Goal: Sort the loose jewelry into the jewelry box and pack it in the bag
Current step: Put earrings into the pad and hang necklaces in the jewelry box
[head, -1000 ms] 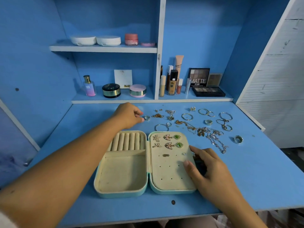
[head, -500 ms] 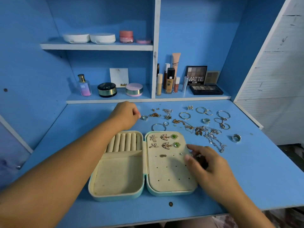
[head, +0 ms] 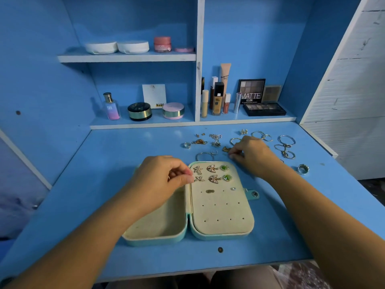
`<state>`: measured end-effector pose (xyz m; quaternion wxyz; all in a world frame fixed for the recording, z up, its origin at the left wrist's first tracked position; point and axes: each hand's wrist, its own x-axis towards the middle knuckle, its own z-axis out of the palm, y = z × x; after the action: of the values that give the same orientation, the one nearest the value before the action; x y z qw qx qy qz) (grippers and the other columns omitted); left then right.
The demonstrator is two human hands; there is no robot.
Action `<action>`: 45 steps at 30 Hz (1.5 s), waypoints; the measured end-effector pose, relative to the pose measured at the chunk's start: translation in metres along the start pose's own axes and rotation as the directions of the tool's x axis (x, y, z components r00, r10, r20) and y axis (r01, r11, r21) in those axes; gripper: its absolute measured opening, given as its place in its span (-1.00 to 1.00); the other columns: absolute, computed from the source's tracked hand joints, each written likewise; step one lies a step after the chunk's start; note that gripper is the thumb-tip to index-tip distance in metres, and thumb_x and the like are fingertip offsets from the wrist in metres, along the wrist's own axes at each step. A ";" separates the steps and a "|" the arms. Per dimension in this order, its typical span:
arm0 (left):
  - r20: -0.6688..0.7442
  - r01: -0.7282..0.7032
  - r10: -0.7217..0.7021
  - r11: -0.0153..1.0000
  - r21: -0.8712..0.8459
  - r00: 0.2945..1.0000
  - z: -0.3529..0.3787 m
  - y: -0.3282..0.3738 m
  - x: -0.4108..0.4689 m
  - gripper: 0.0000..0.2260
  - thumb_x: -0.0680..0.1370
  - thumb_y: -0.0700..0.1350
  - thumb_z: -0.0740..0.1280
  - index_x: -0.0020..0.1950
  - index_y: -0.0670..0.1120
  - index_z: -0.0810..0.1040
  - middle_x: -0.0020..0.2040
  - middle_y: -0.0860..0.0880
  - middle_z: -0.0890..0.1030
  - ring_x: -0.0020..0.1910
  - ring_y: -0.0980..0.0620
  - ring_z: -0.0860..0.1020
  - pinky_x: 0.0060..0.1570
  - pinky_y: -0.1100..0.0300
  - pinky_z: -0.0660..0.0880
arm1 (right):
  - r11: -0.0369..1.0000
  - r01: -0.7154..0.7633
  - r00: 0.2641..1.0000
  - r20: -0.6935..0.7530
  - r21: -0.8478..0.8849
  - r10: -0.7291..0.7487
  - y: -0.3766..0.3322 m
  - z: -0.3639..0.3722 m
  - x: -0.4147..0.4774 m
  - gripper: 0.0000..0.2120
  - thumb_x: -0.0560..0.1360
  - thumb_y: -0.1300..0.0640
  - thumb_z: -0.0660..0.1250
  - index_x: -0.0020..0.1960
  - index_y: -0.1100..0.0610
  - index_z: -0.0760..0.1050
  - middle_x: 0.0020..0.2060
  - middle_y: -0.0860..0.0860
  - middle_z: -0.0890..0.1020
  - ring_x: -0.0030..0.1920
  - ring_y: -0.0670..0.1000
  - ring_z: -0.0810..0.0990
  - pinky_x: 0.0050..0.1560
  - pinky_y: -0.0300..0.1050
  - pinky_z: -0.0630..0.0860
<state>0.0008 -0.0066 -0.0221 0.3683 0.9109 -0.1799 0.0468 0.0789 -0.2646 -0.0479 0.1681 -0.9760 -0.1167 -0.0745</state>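
Three readable labels, all up on the shelf.
"MATTE" across the eyeshadow palette (head: 251, 91) lid, "NUDE" on the white card (head: 154, 95), "SB" on the perfume bottle (head: 111, 108).

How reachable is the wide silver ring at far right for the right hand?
Probably yes: the wide silver ring lies alone on bare desk right of the right hand, with nothing over it.

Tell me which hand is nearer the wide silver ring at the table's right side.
Right. The right hand is just left of the ring; the left hand is farther left, over the jewelry box.
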 end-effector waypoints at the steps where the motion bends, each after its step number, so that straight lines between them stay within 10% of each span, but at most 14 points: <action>1: -0.001 -0.008 0.009 1.000 0.013 1.000 0.002 0.000 -0.002 -0.95 0.43 0.00 0.50 -0.17 0.14 0.67 -0.21 0.17 0.66 -0.19 0.17 0.60 -0.09 0.24 0.52 | 1.000 0.000 1.000 0.001 -0.006 0.000 -0.001 0.001 0.001 -0.83 0.51 0.16 0.35 0.06 0.16 0.64 0.01 0.12 0.55 0.01 0.10 0.53 -0.03 -0.21 0.37; 16: 0.254 -0.220 0.154 0.940 0.260 0.955 0.015 0.008 -0.004 -0.80 0.61 -0.14 0.30 0.18 -0.02 0.65 -0.08 0.17 0.41 -0.08 0.25 0.35 -0.05 0.55 0.26 | 0.989 -0.034 0.999 0.035 -0.147 0.040 -0.008 0.003 0.000 -0.77 0.57 0.14 0.24 0.15 0.11 0.60 0.14 0.12 0.51 0.17 0.14 0.40 0.16 0.02 0.40; 28: 0.170 -0.156 0.120 0.964 0.216 0.978 0.013 0.009 -0.004 -0.94 0.54 -0.03 0.39 -0.08 0.11 0.65 -0.12 0.16 0.52 -0.04 0.27 0.41 -0.03 0.53 0.22 | 0.977 -0.112 0.994 -0.019 -0.180 0.110 -0.007 0.004 -0.002 -0.77 0.58 0.06 0.22 0.15 0.12 0.55 0.17 0.12 0.45 0.19 0.16 0.35 0.18 0.04 0.34; 38: 0.188 -0.147 0.091 0.940 0.309 0.978 0.008 0.007 -0.011 -0.91 0.58 0.08 0.29 -0.07 0.22 0.58 -0.05 0.27 0.43 0.03 0.24 0.27 0.03 0.42 0.17 | 0.919 -0.162 0.986 0.092 0.360 0.138 -0.042 -0.019 -0.050 -0.90 0.57 0.11 0.23 -0.09 0.03 0.50 -0.28 0.00 0.57 -0.50 -0.01 0.43 -0.53 -0.16 0.39; 45: 0.216 -0.139 0.078 0.949 0.284 0.973 0.013 0.015 -0.015 -0.93 0.58 0.09 0.29 -0.09 0.22 0.52 -0.01 0.24 0.43 0.09 0.20 0.27 0.11 0.27 0.19 | 0.841 -0.252 0.967 0.095 0.478 0.236 -0.048 -0.014 -0.046 -0.87 0.56 0.09 0.24 -0.15 0.00 0.48 -0.39 -0.07 0.52 -0.43 -0.06 0.44 -0.42 -0.22 0.38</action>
<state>-0.0190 -0.0215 -0.0249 0.2039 0.9445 -0.2574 0.0006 0.0212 -0.2349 -0.0282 0.4141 -0.9102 -0.0090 -0.0052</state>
